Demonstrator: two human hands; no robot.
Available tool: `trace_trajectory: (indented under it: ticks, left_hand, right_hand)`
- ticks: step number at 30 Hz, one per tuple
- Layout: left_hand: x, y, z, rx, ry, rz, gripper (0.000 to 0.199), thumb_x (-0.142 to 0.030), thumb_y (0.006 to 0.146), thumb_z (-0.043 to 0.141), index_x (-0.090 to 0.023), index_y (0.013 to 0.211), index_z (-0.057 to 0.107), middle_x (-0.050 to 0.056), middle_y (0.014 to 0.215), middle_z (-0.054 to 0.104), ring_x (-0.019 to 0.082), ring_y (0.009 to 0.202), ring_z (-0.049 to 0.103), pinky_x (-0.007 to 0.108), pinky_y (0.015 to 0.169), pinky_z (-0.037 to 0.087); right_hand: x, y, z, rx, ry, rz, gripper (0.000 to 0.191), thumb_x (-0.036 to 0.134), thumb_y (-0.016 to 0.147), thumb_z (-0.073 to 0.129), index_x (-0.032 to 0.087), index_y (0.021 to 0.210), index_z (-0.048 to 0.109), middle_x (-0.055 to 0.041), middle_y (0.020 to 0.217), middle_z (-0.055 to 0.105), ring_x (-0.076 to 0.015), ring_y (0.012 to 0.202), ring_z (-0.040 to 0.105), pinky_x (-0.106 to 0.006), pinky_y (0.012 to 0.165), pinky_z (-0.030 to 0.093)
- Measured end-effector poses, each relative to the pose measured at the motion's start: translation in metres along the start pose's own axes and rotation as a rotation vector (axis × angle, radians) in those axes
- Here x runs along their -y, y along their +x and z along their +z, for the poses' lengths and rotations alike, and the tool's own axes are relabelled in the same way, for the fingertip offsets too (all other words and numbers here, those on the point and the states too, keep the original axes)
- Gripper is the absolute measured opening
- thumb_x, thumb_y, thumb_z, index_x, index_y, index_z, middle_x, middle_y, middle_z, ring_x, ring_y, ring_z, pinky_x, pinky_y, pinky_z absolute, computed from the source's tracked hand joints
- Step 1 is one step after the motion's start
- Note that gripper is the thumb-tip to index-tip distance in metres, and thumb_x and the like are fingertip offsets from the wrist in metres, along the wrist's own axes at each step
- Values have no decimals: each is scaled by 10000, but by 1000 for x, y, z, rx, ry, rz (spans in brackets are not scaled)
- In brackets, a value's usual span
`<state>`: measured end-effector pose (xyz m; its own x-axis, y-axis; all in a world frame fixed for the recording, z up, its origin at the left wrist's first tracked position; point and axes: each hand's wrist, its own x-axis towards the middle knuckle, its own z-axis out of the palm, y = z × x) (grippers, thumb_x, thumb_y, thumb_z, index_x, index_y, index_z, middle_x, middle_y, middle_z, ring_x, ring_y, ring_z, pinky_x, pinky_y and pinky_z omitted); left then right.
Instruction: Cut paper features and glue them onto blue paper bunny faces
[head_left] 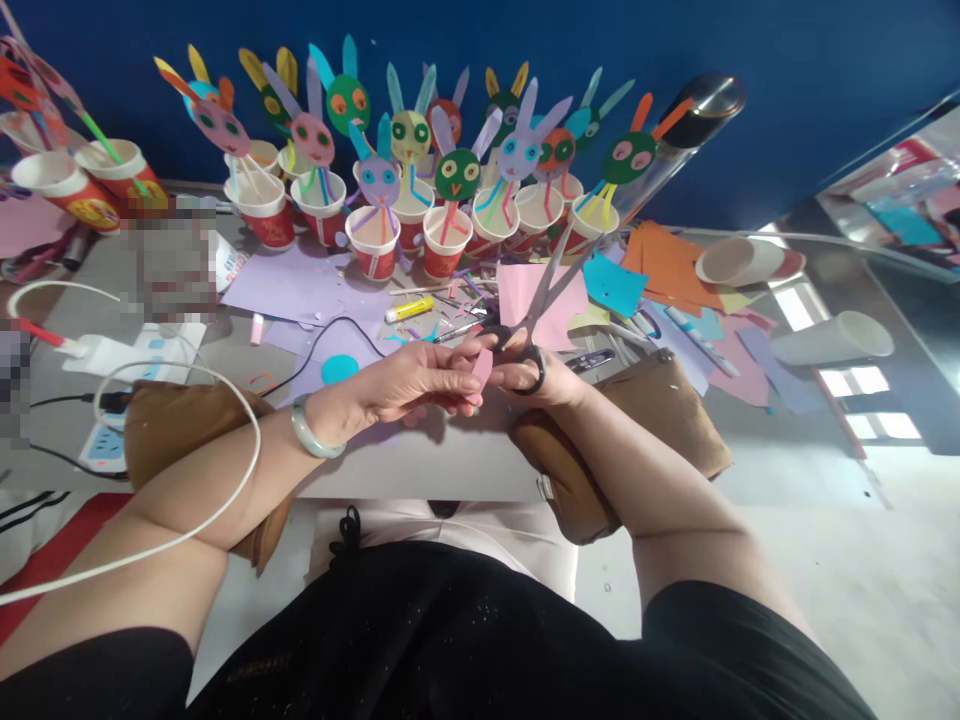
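Observation:
Between the thumb and fingers of my left hand (420, 383) is a small folded piece of pink paper (482, 375). My right hand (551, 380) has its fingers through the black handles of a pair of scissors (541, 300). The scissor blades are apart and point up, away from the paper. Both hands meet over the near part of the table, and fingers of the right touch or nearly touch the pink piece. Just beyond them lie a pink sheet (529, 295) and a yellow glue stick (409, 309).
Red paper cups (373, 245) with paper rabbit heads on bent straws stand along the blue wall. Purple paper (292, 290), orange sheets (667, 265) and scraps cover the table. White cables and a power strip (105, 440) are at left. Brown cloth pads (660, 420) lie under my forearms.

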<state>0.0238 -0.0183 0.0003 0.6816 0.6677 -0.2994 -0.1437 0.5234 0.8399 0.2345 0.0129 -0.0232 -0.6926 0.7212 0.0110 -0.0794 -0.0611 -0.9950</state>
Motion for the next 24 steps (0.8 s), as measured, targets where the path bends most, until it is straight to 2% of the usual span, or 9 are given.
trace_trajectory:
  ticks: [3, 8, 12, 15, 20, 24]
  left_hand:
    - [0, 0, -1, 67, -7, -42, 299, -412, 708, 905, -171, 740, 732, 41, 699, 716, 131, 608, 667, 220, 503, 506]
    - [1, 0, -2, 117, 26, -87, 315, -420, 703, 910, -158, 697, 735, 52, 675, 710, 130, 582, 654, 218, 482, 493]
    - [1, -2, 0, 188, 12, -117, 296, -404, 714, 908, -170, 703, 728, 45, 688, 694, 139, 615, 656, 254, 541, 521]
    - [2, -4, 1, 228, -20, -137, 268, -379, 735, 900, -170, 718, 732, 41, 708, 694, 142, 657, 668, 269, 595, 529]
    - [5, -6, 0, 221, -17, -196, 251, -344, 758, 890, -159, 696, 732, 58, 729, 726, 137, 673, 685, 252, 593, 524]
    - [10, -3, -2, 255, -20, -227, 229, -345, 732, 908, -167, 750, 766, 62, 755, 743, 145, 679, 705, 242, 570, 533]
  right_hand:
    - [9, -1, 3, 79, -43, -18, 424, 563, 726, 825, 170, 851, 725, -34, 778, 618, -191, 795, 600, -325, 747, 523]
    - [10, -1, 4, 99, -39, -12, 437, 595, 718, 829, 179, 781, 710, -32, 764, 593, -177, 761, 579, -314, 704, 517]
    - [9, -2, 3, 91, -58, 23, 518, 663, 665, 846, 174, 767, 712, -32, 749, 571, -172, 744, 563, -289, 638, 485]
    - [11, -2, 4, 139, -66, 22, 553, 686, 659, 843, 163, 788, 720, -28, 752, 568, -146, 702, 538, -276, 616, 466]
    - [10, -4, 1, 230, -60, 16, 469, 595, 724, 848, 148, 803, 729, -22, 752, 569, -108, 641, 506, -236, 567, 443]
    - [9, -6, -2, 254, -88, -3, 449, 563, 737, 853, 134, 773, 724, -22, 778, 557, -88, 613, 506, -200, 508, 406]
